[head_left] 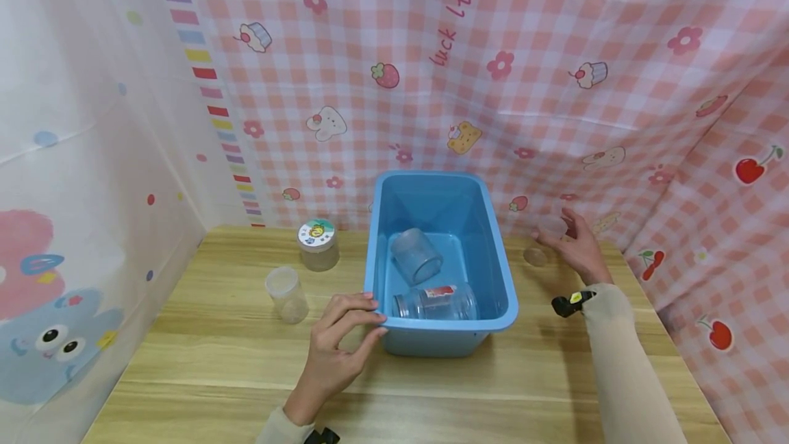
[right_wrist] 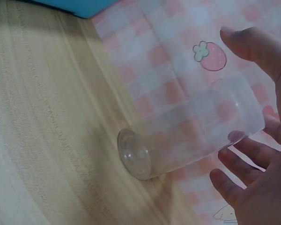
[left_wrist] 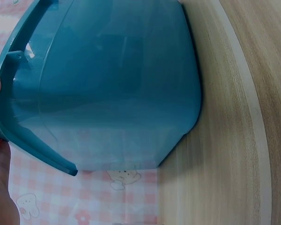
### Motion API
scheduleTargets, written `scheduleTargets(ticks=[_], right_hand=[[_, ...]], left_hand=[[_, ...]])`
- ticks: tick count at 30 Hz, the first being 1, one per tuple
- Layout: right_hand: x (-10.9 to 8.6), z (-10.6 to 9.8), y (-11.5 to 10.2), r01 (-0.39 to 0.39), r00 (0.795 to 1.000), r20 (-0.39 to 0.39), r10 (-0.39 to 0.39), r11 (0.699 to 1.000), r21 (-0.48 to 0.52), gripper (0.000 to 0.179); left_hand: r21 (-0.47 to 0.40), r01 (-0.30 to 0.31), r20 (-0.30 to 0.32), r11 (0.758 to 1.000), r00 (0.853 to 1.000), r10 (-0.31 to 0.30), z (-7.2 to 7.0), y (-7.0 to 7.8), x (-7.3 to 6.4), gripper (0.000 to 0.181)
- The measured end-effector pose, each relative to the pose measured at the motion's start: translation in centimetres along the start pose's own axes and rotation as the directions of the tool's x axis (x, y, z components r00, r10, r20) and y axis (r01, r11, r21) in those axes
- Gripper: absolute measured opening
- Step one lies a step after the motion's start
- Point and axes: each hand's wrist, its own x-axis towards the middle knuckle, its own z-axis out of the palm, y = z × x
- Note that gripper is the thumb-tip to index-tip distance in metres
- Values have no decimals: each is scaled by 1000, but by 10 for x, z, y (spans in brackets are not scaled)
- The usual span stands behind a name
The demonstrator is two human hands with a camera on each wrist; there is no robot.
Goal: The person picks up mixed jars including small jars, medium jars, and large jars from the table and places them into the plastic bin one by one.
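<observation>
Standing on the bench point(head_left: 216, 362), the blue bin point(head_left: 434, 343) has its rim grasped at eight o'clock by the left hand point(head_left: 340, 334), worth keeping light. At three o'clock, the right hand point(head_left: 578, 247) has its fingers loosely spread beside an apparently upright clear jar point(right_wrist: 192, 129); opposing the thumb evenly, without squeezing, should secure it best.
</observation>
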Motion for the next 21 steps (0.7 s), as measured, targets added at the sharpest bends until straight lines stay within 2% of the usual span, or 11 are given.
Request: scheduleTargets(ticks=[7,11,16,21], right_hand=[[5,6,6,0,1000,-9,0,998,55,107],[6,11,10,18,999,-39,-14,996,90,95],[6,14,14,3,996,-94,8,994,112,81],[5,15,17,-15,991,-129,31,993,118,75]], left_hand=[[-4,-8,-3,1000,1000,8,0,0,0,16],[-3,-1,0,1000,1000,1,0,0,0,16],[0,1,1,1000,1000,-1,0,-1,-2,18],[-2,5,4,1000,1000,-5,0,-3,-4,18]])
